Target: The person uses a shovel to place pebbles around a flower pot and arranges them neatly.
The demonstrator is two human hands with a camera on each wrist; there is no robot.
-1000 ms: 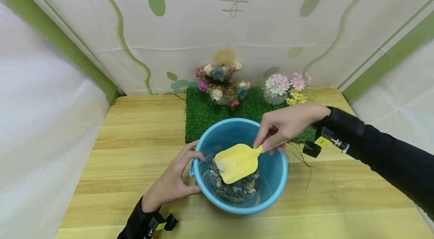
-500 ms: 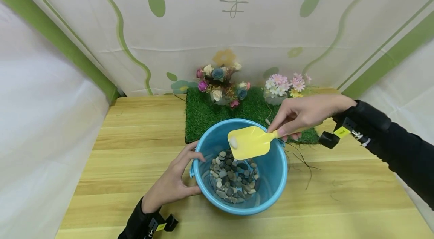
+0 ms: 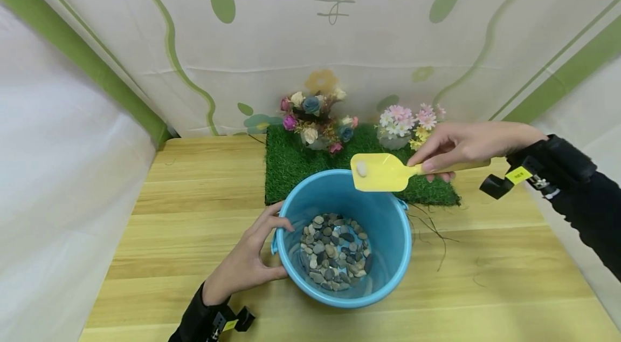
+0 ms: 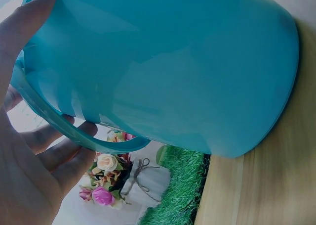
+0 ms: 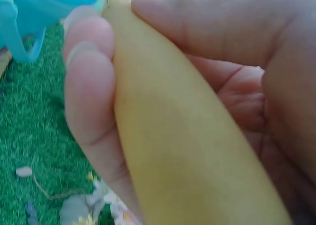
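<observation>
A blue bucket [image 3: 388,266] stands on the table with a layer of grey and pale pebbles [image 3: 335,250] at its bottom. My left hand [image 3: 247,255] grips the bucket's left rim, index finger hooked over the edge and thumb against the outer wall. In the left wrist view the bucket's handle [image 4: 79,136] hangs down across the fingers. My right hand [image 3: 461,148] holds a yellow toy shovel [image 3: 383,172] by its handle, seen close up in the right wrist view. One whitish pebble [image 3: 361,169] lies on the blade, which is over the bucket's far right rim.
Behind the bucket lies an artificial grass mat [image 3: 286,169]. On it stand a pot of mixed roses [image 3: 310,121] and a pot of pink, white and yellow flowers [image 3: 395,123]. A pale stone [image 5: 23,171] rests on the grass. Thin dry stems [image 3: 436,231] lie right of the bucket.
My right hand has raised the shovel from low inside the bucket up and to the right, with the whitish pebble still on the blade. The left hand and bucket have stayed put.
</observation>
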